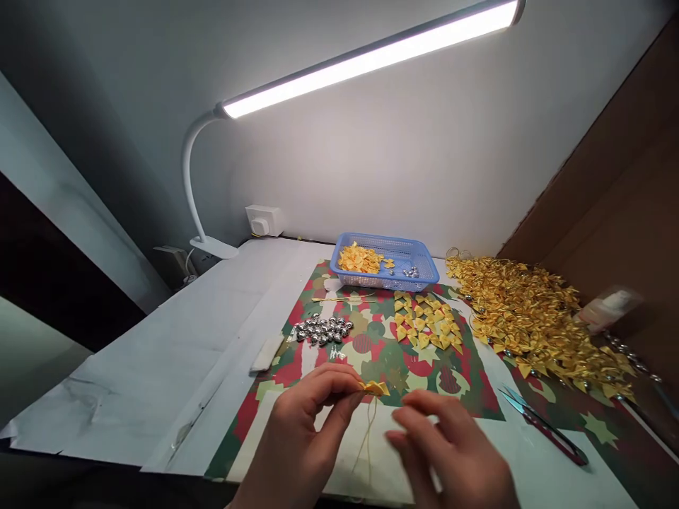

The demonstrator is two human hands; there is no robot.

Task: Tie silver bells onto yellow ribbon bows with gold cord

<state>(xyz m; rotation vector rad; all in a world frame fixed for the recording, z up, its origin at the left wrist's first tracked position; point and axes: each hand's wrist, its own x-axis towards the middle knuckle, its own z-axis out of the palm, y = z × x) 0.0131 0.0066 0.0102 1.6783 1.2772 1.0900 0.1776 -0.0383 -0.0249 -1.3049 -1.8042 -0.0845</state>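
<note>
My left hand (312, 424) pinches a small yellow ribbon bow (376, 388) between thumb and forefinger. A thin pale-gold cord (370, 431) dangles in loose strands below the bow. Just to its right, my right hand (450, 449) hovers with curled fingers apart and slightly blurred; nothing shows between them. Beyond the hands lies a cluster of silver bells (322, 329) on the patterned paper (385, 357). To their right, yellow bows (427, 322) are spread out in rough rows. A few lengths of gold cord (344, 300) lie behind the bells.
A blue basket (424, 247) at the back holds yellow bows and some silver bells. Finished-looking gold strands (530, 311) are heaped at right, near a white bottle (610, 309). Scissors (546, 424) lie front right. A white block (267, 353) sits left; a lamp (194, 170) arches overhead.
</note>
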